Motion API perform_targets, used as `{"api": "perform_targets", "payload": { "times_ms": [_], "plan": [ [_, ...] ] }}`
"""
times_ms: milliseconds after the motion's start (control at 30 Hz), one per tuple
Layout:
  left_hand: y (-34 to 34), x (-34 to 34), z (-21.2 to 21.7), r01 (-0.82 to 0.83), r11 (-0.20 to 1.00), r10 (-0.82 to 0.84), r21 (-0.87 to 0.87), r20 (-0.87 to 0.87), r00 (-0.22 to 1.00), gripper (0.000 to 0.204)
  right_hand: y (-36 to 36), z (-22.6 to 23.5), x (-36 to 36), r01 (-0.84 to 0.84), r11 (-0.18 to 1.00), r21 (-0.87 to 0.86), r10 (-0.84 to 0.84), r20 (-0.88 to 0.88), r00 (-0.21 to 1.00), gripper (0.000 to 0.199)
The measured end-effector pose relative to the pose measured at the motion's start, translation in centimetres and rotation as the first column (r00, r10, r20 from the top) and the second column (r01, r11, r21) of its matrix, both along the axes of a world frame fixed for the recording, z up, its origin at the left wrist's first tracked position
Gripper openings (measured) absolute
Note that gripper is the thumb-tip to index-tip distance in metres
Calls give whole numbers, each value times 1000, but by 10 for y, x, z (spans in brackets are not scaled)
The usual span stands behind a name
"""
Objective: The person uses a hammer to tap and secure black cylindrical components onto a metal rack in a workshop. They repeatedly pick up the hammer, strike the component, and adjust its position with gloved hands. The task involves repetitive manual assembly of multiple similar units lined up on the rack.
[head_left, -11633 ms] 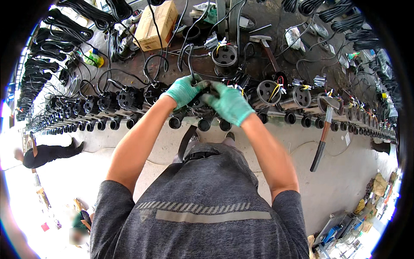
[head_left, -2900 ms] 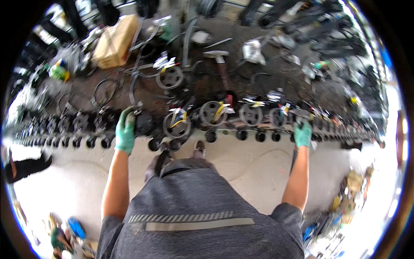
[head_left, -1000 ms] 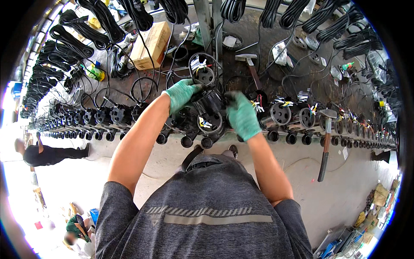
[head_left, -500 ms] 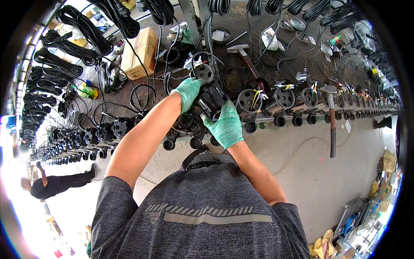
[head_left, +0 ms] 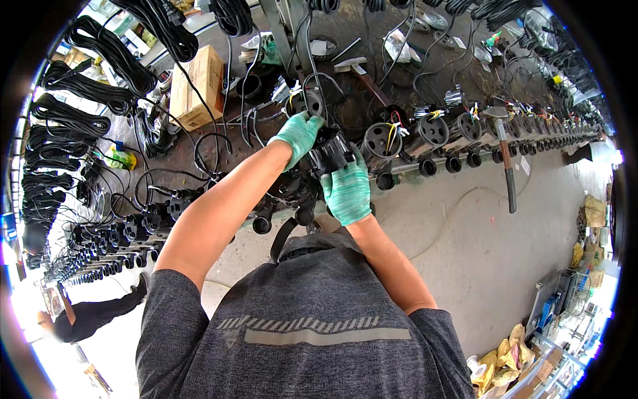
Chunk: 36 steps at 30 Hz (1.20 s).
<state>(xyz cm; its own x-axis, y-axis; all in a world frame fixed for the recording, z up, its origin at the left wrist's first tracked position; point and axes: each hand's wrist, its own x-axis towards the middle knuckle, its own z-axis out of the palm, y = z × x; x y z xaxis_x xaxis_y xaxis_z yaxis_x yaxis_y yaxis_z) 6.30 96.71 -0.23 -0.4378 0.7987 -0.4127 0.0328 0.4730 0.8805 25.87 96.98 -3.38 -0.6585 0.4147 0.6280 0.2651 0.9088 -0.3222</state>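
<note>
Both my hands wear green knit gloves and hold a black ribbed cylindrical housing [head_left: 329, 153] over the bench edge. My left hand [head_left: 299, 137] grips its upper left side, fingers curled and partly hidden. From below and the right, my right hand [head_left: 349, 191] wraps it, with the thumb at its lower side. Just beyond my left fingers stands a round housing with holes in its face [head_left: 304, 105] and wires at its top. On the right sits a similar black housing [head_left: 382, 141] with red and yellow wires.
A row of similar housings runs along the bench edge both ways. A hammer [head_left: 503, 149] hangs over the edge at the right; another hammer [head_left: 362, 76] lies farther back. A cardboard box [head_left: 197, 90] stands left, below coiled black cables [head_left: 109, 53]. Another person [head_left: 96, 316] is at far left.
The ribbed housing has turned in my hands and is more upright. My right hand has shifted lower around it. The whole view has swung slightly.
</note>
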Motion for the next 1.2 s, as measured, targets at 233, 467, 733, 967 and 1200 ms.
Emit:
{"api": "perform_targets", "payload": {
  "times_ms": [233, 467, 733, 967, 1200],
  "plan": [
    [5, -10, -19, 5, 998, -13, -69, -116, 993, 31, -10, 3, -14, 212, 953, -217, -194, 102, 976, 77],
    [-3, 4, 14, 10, 999, -8, -51, 38, 999, 36, -11, -10, -8, 288, 938, -195, -218, 315, 924, 77],
    [-14, 12, 17, 236, 966, -171, 109, -419, 892, 29, -15, -16, -4, 320, 937, -138, -248, 379, 891, 59],
    [-21, 21, 22, 299, 952, -164, 66, -716, 679, 28, -11, -11, 17, 133, 991, -31, -111, 387, 915, 70],
    [-23, 34, 32, 362, 932, -223, -16, -814, 536, 29, -15, -46, 13, -685, -208, -698, -468, -544, 696, 71]
  ]
}}
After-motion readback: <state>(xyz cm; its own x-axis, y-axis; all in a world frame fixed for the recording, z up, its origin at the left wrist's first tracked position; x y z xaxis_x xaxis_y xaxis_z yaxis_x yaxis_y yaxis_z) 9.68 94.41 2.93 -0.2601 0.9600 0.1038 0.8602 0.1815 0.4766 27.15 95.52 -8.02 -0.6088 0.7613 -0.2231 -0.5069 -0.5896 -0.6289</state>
